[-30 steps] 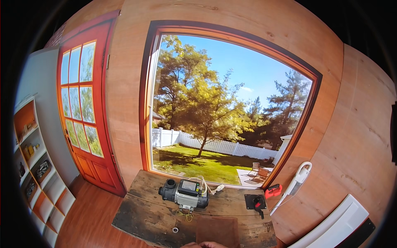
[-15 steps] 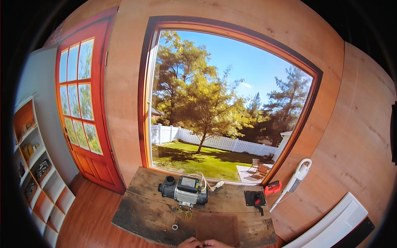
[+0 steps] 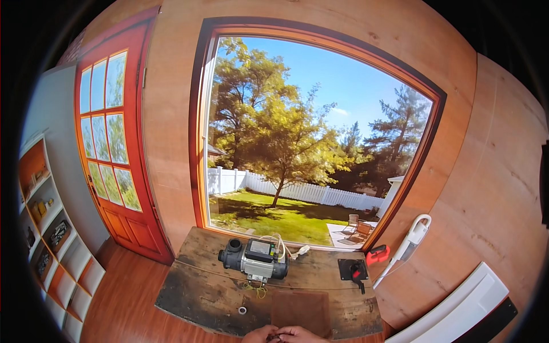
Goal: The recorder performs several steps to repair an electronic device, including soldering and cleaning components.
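Note:
At the lower edge my left hand [image 3: 259, 334] and my right hand [image 3: 298, 334] meet in front of the workbench, fingertips together. Both are closed around something small and dark that I cannot make out. Just beyond them a brown flat sheet [image 3: 301, 311] lies on the wooden bench [image 3: 197, 286]. Left of the sheet sits a small white ring [image 3: 242, 310]. Farther back stands an electric pump [image 3: 257, 260] with a grey motor body and a black inlet. Its pale cable ends in a white plug [image 3: 302, 250], and thin yellow-green wire [image 3: 255, 290] hangs at its base.
A black plate with a red-and-black tool [image 3: 355, 273] lies at the bench's right. Beside it are a red object [image 3: 377, 255] and a white stick-shaped appliance [image 3: 409, 243]. A large window [image 3: 320, 143] rises behind; a red door [image 3: 114, 148] and white shelves [image 3: 60, 246] stand left.
My hands show a little higher in the picture and more of the fingers is visible. The view has shifted slightly; the pump and other bench things stay in place.

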The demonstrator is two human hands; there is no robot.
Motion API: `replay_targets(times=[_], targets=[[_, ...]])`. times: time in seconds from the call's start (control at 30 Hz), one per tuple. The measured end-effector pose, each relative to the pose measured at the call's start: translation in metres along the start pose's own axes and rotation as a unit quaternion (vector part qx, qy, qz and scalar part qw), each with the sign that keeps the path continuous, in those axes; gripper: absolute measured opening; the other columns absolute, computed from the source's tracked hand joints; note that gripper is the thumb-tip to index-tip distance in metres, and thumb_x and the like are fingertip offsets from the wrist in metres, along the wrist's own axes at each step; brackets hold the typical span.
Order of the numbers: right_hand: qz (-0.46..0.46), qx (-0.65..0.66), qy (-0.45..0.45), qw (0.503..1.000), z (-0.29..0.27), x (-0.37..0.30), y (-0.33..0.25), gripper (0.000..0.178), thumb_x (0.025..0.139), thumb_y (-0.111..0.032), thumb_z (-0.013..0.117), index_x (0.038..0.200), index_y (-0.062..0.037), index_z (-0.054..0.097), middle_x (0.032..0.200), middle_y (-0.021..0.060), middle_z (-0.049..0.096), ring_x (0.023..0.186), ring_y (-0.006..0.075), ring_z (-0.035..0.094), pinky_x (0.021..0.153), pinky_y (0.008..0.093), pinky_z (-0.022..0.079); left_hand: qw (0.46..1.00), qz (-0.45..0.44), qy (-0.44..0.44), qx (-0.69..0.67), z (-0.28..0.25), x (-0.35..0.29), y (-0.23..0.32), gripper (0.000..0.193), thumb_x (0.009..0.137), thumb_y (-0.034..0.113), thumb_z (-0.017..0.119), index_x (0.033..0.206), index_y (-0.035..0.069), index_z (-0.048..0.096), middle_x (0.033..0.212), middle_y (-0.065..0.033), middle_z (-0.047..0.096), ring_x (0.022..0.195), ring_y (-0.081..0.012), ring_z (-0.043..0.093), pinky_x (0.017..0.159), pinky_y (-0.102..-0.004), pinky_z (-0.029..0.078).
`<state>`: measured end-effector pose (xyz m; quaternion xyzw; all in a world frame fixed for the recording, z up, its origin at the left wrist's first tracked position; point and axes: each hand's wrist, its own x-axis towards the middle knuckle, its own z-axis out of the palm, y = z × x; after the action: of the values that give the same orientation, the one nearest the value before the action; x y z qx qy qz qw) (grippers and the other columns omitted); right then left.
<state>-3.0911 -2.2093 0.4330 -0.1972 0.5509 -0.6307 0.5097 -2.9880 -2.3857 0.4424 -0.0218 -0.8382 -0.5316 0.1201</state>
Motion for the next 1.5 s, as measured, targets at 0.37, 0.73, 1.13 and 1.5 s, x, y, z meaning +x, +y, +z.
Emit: replay_targets(times=[0.37, 0.73, 1.13, 1.5], targets=[[-0.099, -0.086, 0.079, 0.988, -0.003, 0.008, 0.018, 0.007, 0.092, -0.011, 0.060, 0.096, -0.0054, 0.062, 0.079, 0.0001, 0.060, 0.072, 0.0094, 0.055, 0.061, 0.0249, 0.045, 0.998, 0.039, 0.015, 0.039, 0.001, -0.004, 0.002, 0.019, 0.082, 0.011, 0.069, 0.099, 0.003, 0.063, 0.092, -0.0173, 0.064, 0.084, -0.0370, 0.062, 0.072, -0.0426, 0.049], [-0.024, -0.066, 0.083, 0.994, -0.020, 0.015, 0.028, 0.013, 0.095, -0.015, 0.062, 0.087, -0.0046, 0.062, 0.080, -0.0001, 0.064, 0.073, 0.0066, 0.059, 0.069, 0.0210, 0.049, 0.999, 0.003, -0.001, 0.050, 0.007, 0.007, 0.001, 0.017, 0.079, 0.009, 0.072, 0.092, 0.002, 0.063, 0.088, -0.0149, 0.065, 0.080, -0.0320, 0.065, 0.069, -0.0372, 0.054], [-0.003, -0.043, -0.054, 0.998, -0.025, 0.014, 0.034, 0.043, 0.102, -0.035, 0.047, 0.131, -0.0025, 0.050, 0.104, 0.0014, 0.063, 0.087, 0.0062, 0.056, 0.078, 0.0230, 0.047, 0.997, 0.049, 0.024, 0.060, 0.018, 0.010, -0.011, 0.013, 0.078, 0.002, 0.070, 0.090, 0.003, 0.064, 0.088, -0.0148, 0.066, 0.081, -0.0331, 0.064, 0.071, -0.0383, 0.052], [0.015, 0.009, -0.001, 1.000, -0.012, 0.010, 0.013, 0.035, 0.103, -0.011, 0.040, 0.135, 0.0013, 0.048, 0.116, 0.0094, 0.062, 0.099, 0.0143, 0.062, 0.090, 0.0294, 0.050, 0.997, -0.065, 0.033, -0.009, 0.015, 0.013, -0.010, 0.014, 0.078, 0.003, 0.072, 0.090, 0.003, 0.065, 0.087, -0.0142, 0.066, 0.078, -0.0289, 0.065, 0.069, -0.0355, 0.053]])
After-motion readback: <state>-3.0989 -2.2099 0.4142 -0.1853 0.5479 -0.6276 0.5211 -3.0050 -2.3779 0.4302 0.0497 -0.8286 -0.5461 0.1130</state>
